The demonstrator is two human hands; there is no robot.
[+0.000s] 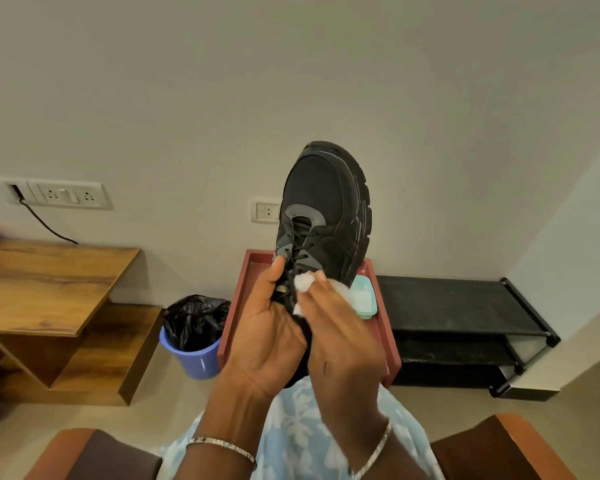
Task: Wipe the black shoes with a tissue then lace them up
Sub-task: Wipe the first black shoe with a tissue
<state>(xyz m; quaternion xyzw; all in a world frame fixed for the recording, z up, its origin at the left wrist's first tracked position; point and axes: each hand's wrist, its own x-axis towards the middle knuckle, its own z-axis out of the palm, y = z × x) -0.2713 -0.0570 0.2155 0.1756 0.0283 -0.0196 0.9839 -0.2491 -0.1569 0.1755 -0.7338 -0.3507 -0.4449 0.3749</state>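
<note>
The black shoe (326, 206) is up in the air in the middle of the view. Its toe points up and away, toward the plain wall, and nothing is near the toe or its sides. The left hand (267, 327) grips the back part of the shoe, with its fingers curled round it and its thumb up beside the laces (300, 244). The right hand (340, 341) pinches a white tissue (305, 284) and presses it on the shoe next to the laces, just beside the left thumb. The two hands touch at the bottom of the shoe. Behind the hands is a red surface (386, 327) with raised edges, and a pale green box (362, 299) lies on it, close to its right edge. A blue bin (201, 358) with a black bag (194, 317) in it stands on the floor, just beside the left edge of the red surface. A wooden surface (49, 282) is further left, well apart from the shoe. A low black shoe rack (447, 306) stands to the right, in the corner. The brown arms of a chair (506, 448) show at the bottom edge, one on each side of the person's blue and white clothes (302, 427).
</note>
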